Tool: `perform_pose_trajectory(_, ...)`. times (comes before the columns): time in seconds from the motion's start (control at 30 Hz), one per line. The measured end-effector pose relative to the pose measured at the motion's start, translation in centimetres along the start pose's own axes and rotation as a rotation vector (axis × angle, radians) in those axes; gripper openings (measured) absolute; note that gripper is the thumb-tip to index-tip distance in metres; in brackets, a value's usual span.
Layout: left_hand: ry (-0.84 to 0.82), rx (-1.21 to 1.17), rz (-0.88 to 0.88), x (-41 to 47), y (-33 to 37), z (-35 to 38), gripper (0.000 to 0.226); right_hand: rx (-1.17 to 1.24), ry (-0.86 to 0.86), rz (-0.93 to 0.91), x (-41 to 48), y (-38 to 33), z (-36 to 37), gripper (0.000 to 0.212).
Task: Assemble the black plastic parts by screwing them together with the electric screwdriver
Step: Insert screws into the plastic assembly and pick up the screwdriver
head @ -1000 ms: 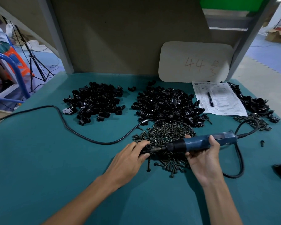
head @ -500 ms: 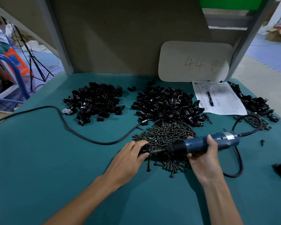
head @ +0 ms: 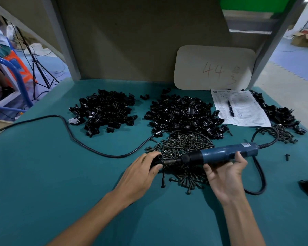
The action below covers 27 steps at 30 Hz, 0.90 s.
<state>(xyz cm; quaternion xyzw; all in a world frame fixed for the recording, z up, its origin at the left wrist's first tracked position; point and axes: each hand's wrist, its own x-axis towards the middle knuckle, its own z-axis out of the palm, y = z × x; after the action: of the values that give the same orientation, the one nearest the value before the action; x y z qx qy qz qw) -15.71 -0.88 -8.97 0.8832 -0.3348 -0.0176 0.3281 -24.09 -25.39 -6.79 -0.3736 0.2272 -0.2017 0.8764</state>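
Black part (head: 156, 159) sits just left of frame centre, pinched closed in the left hand (head: 140, 173) at the screw pile's (head: 183, 157) edge. The right hand (head: 224, 172) is wrapped around the electric screwdriver (head: 220, 153), bit tip at the part. Risks: bit held nearly flat could cam out and skid into the fingers (head: 156, 169); the part could spin in such a light pinch.

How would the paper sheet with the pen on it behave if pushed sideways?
The paper sheet looks thin and lies flat on the table, so it would probably slide or buckle. The pen is loose on top and would likely ride along or roll off. The sheet's right edge borders a pile of black parts that might snag it.
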Motion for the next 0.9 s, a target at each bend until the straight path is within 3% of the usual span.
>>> perform_pose_trajectory(0.13,-0.008,0.008,0.001,0.05,-0.09,0.10,0.053,-0.001,-0.007,-0.024,-0.26,-0.11,0.22,0.042)
perform_pose_trajectory(0.73,-0.027,-0.012,-0.031,-0.01,-0.17,0.06,0.051,-0.053,0.017,-0.032,-0.31,0.02,0.52,0.043)
perform_pose_trajectory(0.9,-0.030,0.000,0.003,0.03,-0.13,0.07,0.044,-0.049,0.053,-0.019,-0.43,0.01,0.83,0.065)
